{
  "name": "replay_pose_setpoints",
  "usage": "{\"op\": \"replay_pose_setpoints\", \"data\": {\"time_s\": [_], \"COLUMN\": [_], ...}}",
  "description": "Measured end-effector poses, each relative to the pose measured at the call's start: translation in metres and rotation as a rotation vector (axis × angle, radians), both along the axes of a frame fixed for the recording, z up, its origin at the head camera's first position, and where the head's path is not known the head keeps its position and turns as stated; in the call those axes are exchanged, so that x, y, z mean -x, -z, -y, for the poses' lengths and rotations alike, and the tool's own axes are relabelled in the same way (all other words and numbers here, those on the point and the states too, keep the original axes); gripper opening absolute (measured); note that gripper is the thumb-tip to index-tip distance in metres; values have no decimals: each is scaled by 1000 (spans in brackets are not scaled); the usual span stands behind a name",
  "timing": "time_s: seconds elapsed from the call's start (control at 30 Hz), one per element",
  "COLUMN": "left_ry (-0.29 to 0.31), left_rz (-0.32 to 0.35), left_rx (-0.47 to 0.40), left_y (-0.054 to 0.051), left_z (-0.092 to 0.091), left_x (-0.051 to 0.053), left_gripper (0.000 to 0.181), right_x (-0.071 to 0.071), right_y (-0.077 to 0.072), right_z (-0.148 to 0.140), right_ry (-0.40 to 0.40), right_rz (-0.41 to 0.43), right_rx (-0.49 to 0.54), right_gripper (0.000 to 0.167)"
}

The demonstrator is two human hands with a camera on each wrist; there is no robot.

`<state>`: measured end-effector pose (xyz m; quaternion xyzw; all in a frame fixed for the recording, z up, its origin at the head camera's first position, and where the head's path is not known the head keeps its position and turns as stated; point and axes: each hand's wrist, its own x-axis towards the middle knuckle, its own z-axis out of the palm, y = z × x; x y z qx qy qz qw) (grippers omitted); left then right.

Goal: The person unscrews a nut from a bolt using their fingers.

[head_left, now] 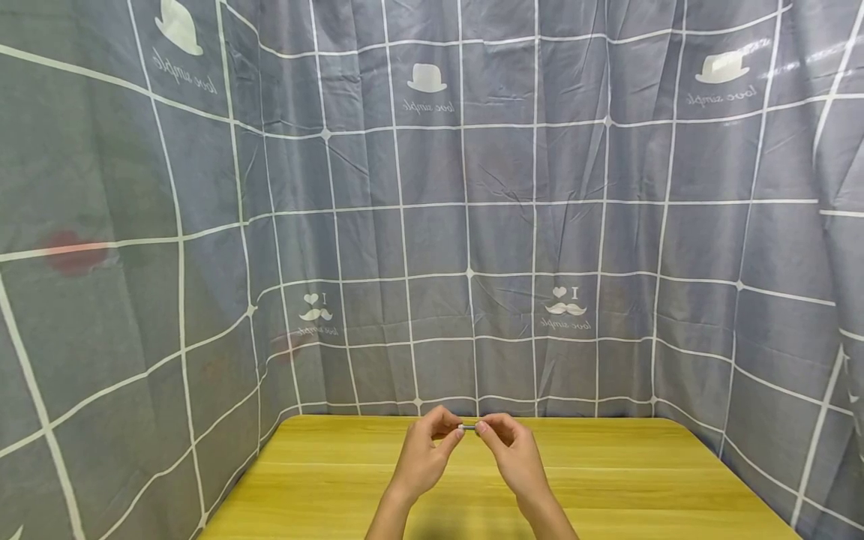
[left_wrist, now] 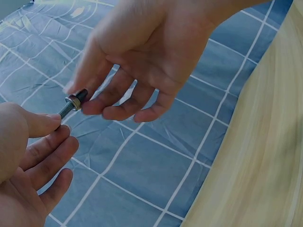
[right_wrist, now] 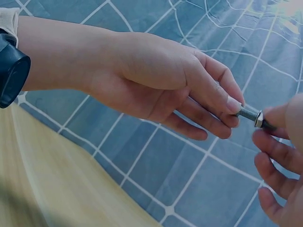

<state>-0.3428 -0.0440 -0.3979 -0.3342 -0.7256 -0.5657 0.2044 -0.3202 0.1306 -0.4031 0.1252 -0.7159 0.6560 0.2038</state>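
Note:
Both hands meet at a small metal bolt (head_left: 469, 427), held up above the far part of the table. My left hand (head_left: 422, 456) pinches the end of its threaded shank (right_wrist: 248, 112) between thumb and forefinger. At the other end, the thumb and forefinger of my right hand (head_left: 518, 453) pinch the dark tip (left_wrist: 82, 94). Between the two hands a shiny metal collar (left_wrist: 73, 102) sits around the bolt; whether it is a nut or washers I cannot tell. The other fingers of both hands curve loosely below. Fingertips hide both ends of the bolt.
Beneath the hands is a yellow wood-grain table (head_left: 324, 480) with rounded far corners. A grey curtain (head_left: 499, 240) with white grid lines hangs behind it and along both sides. A dark device (right_wrist: 13, 71) with a light strap sits on the left wrist.

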Motion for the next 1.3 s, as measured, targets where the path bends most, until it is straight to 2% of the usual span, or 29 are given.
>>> {"op": "replay_pose_setpoints", "data": {"time_s": [0.13, 0.23, 0.37, 0.6, 0.83, 1.03, 1.3], "left_ry": [-12, -13, 6, -5, -4, -8, -11], "left_rz": [-4, -13, -28, -35, -22, -22, -33], "left_rx": [-1, -5, -20, -17, -21, -13, -10], "left_y": [1, 1, 0, 0, 1, 3, 3], "left_z": [1, 0, -2, -2, -2, -2, -2], "left_x": [1, 2, 3, 3, 1, 2, 2], "left_gripper": [9, 10, 12, 8, 5, 5, 8], "right_x": [1, 1, 1, 0, 1, 2, -1], "right_y": [0, 0, 0, -2, 1, 1, -1], "right_z": [0, 0, -2, -2, -1, -1, -1], "right_ry": [-18, -27, 3, -8, -2, -7, -21], "right_rz": [4, 7, 8, 7, 17, 9, -1], "right_rx": [6, 14, -3, 9, 9, 17, 18], "right_gripper": [15, 22, 27, 13, 25, 14, 28]}}
